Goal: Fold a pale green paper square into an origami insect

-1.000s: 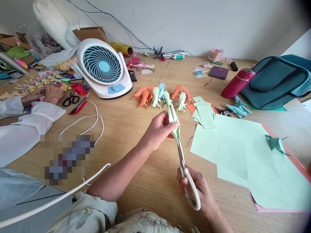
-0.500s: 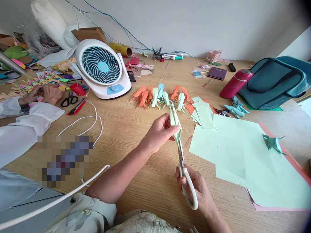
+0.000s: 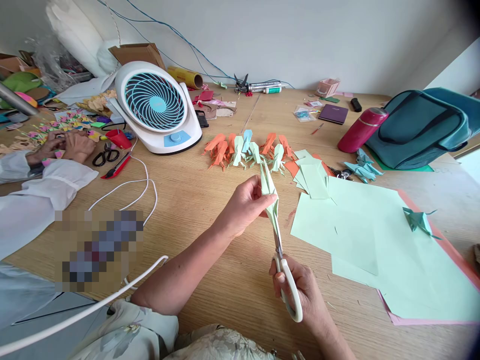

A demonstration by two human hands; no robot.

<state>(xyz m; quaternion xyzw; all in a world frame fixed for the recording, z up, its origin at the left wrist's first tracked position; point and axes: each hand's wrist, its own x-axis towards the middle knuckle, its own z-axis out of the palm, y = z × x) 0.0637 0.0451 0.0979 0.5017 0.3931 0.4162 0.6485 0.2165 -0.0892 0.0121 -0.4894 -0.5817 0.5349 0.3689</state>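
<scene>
My left hand (image 3: 245,207) pinches a pale green folded paper figure (image 3: 268,187), long and pointed, held upright above the table. White-handled scissors (image 3: 290,285) are gripped in my right hand (image 3: 300,282), and their blades reach into the lower end of the folded paper. Whether the blades are cutting at this instant is hard to see. Just beyond my left hand stand several small folded paper figures in orange (image 3: 221,150), pale green (image 3: 238,150) and blue (image 3: 246,140). Pale green paper strips (image 3: 314,177) lie to the right of them.
Large pale green sheets (image 3: 352,240) cover the right side, with a teal folded figure (image 3: 418,221) on top. Behind are a red bottle (image 3: 362,131) and a teal bag (image 3: 420,130). A fan (image 3: 155,102), white cable (image 3: 148,182) and another person's hands (image 3: 77,145) are on the left.
The scissor handles have come slightly closer together, and the blades look more closed at the paper's lower end. My left hand keeps its pinch on the folded figure.
</scene>
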